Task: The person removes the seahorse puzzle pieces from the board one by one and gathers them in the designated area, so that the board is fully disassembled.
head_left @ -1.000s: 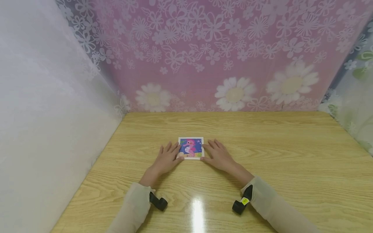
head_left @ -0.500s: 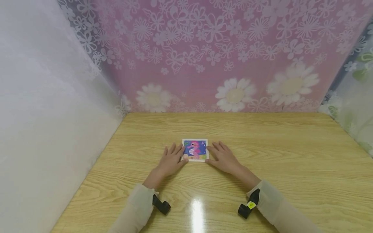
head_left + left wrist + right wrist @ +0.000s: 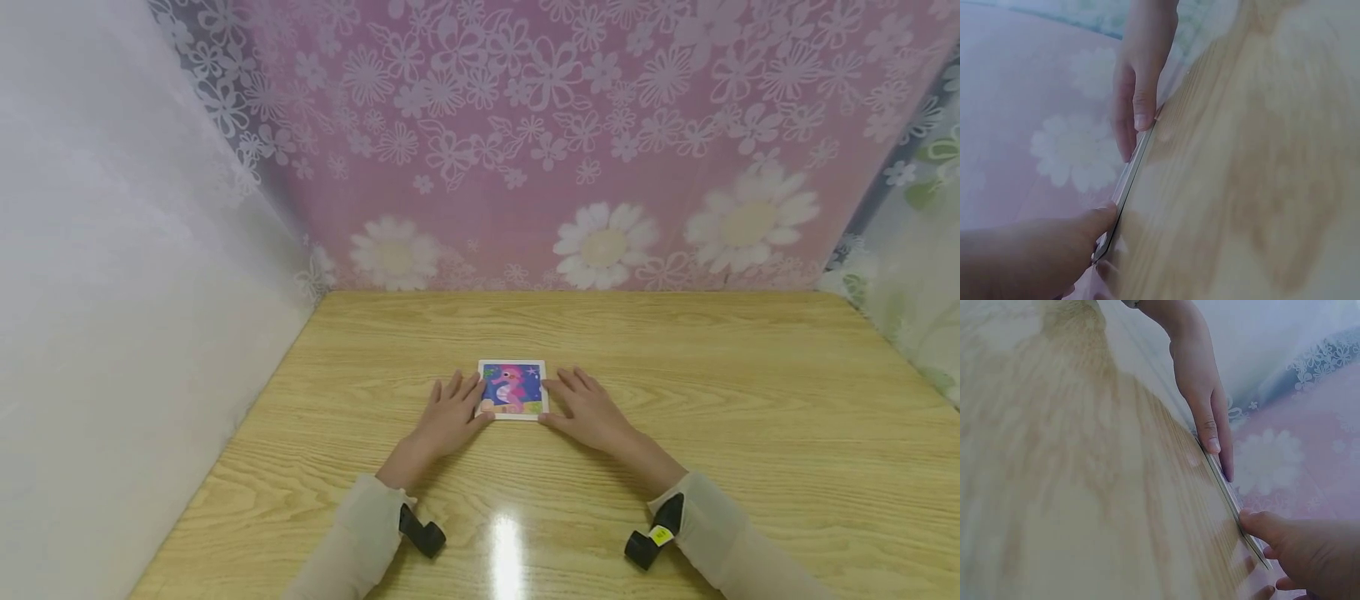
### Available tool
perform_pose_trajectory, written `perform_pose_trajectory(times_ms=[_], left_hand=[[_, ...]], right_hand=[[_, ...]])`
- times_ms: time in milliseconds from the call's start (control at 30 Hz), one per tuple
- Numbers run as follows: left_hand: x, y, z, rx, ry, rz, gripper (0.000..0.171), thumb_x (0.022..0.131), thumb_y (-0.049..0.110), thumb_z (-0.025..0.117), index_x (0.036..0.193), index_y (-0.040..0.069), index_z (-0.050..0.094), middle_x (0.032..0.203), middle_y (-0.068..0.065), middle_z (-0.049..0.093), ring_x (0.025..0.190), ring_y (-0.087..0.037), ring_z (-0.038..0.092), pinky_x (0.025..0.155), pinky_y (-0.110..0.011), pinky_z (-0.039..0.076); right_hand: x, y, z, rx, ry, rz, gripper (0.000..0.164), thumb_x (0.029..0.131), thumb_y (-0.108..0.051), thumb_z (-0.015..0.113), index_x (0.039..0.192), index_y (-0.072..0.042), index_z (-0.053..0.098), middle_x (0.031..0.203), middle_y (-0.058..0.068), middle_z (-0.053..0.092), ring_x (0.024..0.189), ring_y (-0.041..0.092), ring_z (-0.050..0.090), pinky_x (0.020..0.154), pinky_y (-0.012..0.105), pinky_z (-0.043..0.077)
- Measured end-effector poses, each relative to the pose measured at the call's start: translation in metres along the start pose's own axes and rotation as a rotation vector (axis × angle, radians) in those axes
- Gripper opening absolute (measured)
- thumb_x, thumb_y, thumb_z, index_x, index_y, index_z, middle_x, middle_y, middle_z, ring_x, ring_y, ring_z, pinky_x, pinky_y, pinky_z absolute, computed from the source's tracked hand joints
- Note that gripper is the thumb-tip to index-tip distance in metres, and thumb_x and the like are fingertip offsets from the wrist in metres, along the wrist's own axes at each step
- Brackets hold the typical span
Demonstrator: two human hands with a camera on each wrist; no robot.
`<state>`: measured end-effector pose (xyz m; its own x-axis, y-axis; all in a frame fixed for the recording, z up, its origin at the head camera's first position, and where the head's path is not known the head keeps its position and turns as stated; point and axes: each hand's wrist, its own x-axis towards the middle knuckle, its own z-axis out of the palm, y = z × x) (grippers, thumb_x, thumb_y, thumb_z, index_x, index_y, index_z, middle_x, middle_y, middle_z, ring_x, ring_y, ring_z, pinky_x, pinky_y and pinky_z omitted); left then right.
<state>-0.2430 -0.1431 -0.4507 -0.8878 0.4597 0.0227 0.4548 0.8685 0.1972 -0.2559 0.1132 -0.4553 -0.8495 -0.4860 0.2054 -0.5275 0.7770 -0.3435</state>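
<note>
A small white-framed picture board (image 3: 512, 388) with a pink seahorse on blue lies flat near the middle of the wooden table. Along its left side, my left hand (image 3: 450, 414) has its fingers extended; the thumb touches the near left corner. My right hand (image 3: 592, 411) mirrors this on the other side, with its thumb at the near right corner. Seen edge-on in the left wrist view, the thin board (image 3: 1129, 187) runs between both hands. The right wrist view shows the right thumb (image 3: 1260, 525) against the board's near edge; the other fingers are partly hidden.
The wooden table (image 3: 750, 400) reaches back to a pink flowered curtain (image 3: 495, 167). A pale wall covering (image 3: 150, 292) borders its left side. Black wrist straps with small cameras sit on both sleeves. A light glare (image 3: 507, 550) shows on the near tabletop.
The seahorse board has slid to the right across the table, both hands moving along with it. Their placement at its two sides looks the same.
</note>
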Motion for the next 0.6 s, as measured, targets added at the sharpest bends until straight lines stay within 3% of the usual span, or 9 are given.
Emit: perform_pose_trajectory(times_ms=[600], left_hand=[[0.006, 0.017, 0.002, 0.051, -0.013, 0.022, 0.064, 0.097, 0.049, 0.03, 0.145, 0.007, 0.025, 0.15, -0.008, 0.018, 0.136, -0.033, 0.007, 0.104, -0.054, 0.007]], right_hand=[[-0.014, 0.007, -0.011, -0.01, -0.006, 0.016, 0.061, 0.086, -0.043, 0.061, 0.131, -0.005, 0.049, 0.137, 0.025, 0.036, 0.128, 0.046, 0.023, 0.101, 0.057, 0.017]])
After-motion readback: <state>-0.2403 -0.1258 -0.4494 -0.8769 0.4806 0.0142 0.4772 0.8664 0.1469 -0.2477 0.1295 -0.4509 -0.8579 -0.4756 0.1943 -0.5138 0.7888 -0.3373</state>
